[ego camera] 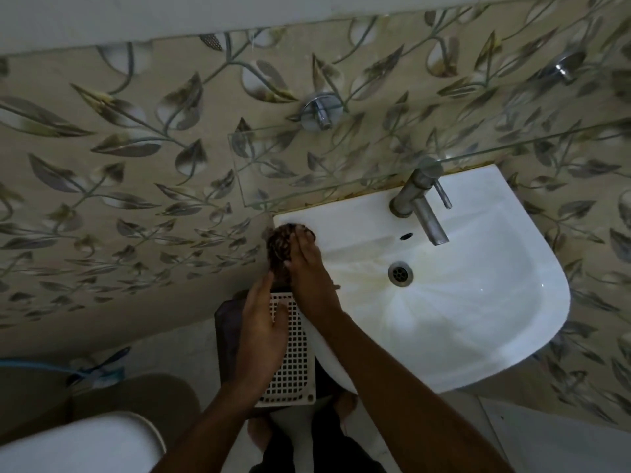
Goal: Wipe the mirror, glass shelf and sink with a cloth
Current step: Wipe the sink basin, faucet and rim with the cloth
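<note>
A white sink point(478, 302) hangs on the leaf-patterned wall, with a glass shelf point(341, 162) just above its back edge. A brown patterned cloth point(280, 244) lies bunched on the sink's left rim and hangs a little over the side. My right hand point(309, 268) presses on the cloth with its fingers laid straight over it. My left hand point(263, 322) is beside it, fingers straight, over a white grid basket point(293, 367) beneath the sink's left edge. Its fingertips reach close to the cloth's lower end.
A steel tap point(421, 206) juts over the basin above the drain point(400, 273). Chrome brackets point(321, 112) hold the shelf to the wall. A white toilet lid point(78, 442) sits at the bottom left, and a blue hose point(41, 365) runs along the floor.
</note>
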Available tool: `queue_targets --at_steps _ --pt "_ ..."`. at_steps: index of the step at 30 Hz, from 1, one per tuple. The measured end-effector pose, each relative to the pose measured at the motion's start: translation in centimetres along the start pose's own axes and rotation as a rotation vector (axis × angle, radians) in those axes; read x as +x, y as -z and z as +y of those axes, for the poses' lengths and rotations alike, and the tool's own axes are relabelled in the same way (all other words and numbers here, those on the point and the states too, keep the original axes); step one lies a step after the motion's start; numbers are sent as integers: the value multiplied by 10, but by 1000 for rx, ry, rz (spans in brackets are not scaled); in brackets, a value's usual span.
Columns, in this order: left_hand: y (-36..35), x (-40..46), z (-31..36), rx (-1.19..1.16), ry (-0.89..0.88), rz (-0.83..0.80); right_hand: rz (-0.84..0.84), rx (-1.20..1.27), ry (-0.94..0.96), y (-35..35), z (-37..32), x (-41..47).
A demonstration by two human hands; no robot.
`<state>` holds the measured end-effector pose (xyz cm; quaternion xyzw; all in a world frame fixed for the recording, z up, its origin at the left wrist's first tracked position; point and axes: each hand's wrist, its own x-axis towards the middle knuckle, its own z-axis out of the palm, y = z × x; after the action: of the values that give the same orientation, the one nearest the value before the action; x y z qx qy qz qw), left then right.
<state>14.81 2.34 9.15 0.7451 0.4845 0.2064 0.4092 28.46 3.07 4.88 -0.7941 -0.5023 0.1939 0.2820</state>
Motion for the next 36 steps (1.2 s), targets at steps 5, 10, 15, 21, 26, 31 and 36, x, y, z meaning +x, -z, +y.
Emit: queue_targets --at_steps 5,10,15,21,26,31,36 --pt "6 -27 -13 -81 -51 -29 -109 11 58 7 12 -105" --pt "3 -45 -17 -69 -92 -146 -94 -10 -31 2 9 -130" --pt "7 -55 -11 -22 -179 -77 -21 -60 -96 -5 -16 -65" --pt "13 -66 -35 0 -263 -164 16 -34 -126 -2 0 -145" --pt "-6 -78 -38 81 -389 -258 72 -219 -250 22 33 -230" --pt "-30 -94 -19 111 -555 -342 140 -198 -378 42 59 -261" --pt "-70 -138 18 -27 -271 -553 130 -247 -279 -1 18 -231"
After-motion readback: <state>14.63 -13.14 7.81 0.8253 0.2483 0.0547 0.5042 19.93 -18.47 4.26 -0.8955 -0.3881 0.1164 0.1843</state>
